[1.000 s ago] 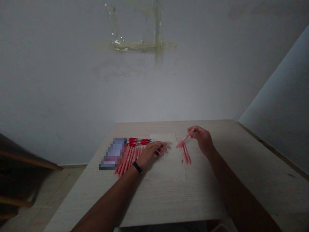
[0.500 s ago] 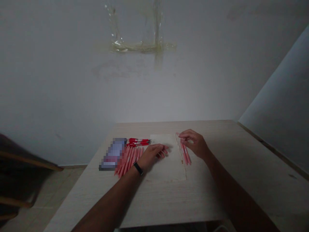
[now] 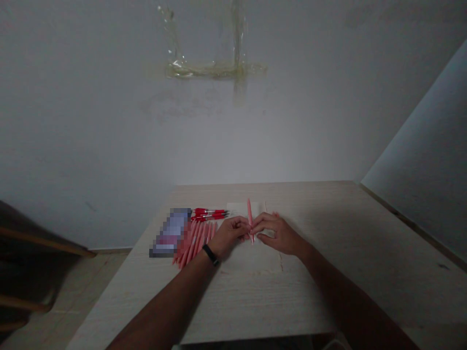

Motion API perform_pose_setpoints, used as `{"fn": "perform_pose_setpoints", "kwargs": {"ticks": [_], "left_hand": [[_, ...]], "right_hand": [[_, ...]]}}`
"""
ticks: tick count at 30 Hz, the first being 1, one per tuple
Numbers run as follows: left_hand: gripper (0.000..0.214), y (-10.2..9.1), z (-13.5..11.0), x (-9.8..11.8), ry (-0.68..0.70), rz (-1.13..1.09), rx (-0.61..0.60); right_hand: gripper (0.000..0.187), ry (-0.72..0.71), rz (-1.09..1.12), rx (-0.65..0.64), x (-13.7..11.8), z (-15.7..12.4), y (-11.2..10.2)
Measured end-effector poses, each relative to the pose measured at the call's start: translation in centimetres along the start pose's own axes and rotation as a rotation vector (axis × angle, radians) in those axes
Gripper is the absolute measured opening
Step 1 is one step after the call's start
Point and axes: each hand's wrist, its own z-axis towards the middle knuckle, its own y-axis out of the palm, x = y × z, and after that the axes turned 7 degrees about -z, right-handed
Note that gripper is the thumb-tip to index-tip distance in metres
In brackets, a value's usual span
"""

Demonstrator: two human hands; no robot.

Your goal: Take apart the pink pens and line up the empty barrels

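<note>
A pink pen stands nearly upright in view between my two hands, over the sheet of paper. My left hand, with a black band on its wrist, pinches the pen from the left. From the right, the fingertips of my right hand close on its lower part. Left of my left hand lies a row of several pink pens. Behind them are several red pens with dark tips. My right hand covers the spot where other pink pens lay.
A blurred-out, phone-like rectangle lies at the left of the wooden table. The table's far edge meets a wall with clear tape stuck on it. A dark wooden frame stands on the floor at left.
My right hand has moved left from the pink pens beside the paper to meet my left hand. A pink pen now shows between them. My left hand has barely moved.
</note>
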Motion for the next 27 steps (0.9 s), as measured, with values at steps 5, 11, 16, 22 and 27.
{"fn": "perform_pose_setpoints", "kwargs": {"ticks": [5, 11, 16, 22, 27], "left_hand": [[0.027, 0.2, 0.0, -0.1, 0.023, 0.076, -0.011], [0.015, 0.6, -0.5, -0.7, 0.131, 0.328, -0.084], [0.007, 1.2, -1.0, -0.4, 0.152, 0.480, -0.128], [0.008, 1.6, -1.1, -0.3, 0.147, 0.598, -0.154], [0.021, 1.6, -1.1, -0.2, 0.168, 0.612, -0.172]], "right_hand": [[0.011, 0.188, 0.086, 0.192, 1.3, 0.2, -0.3], [0.027, 0.388, 0.238, 0.275, 2.4, 0.2, 0.7], [0.029, 0.399, 0.304, 0.284, 1.7, 0.4, 1.4], [0.027, 0.435, 0.297, 0.326, 1.4, 0.6, 1.8], [0.021, 0.481, 0.258, 0.385, 2.1, 0.6, 0.4]]}}
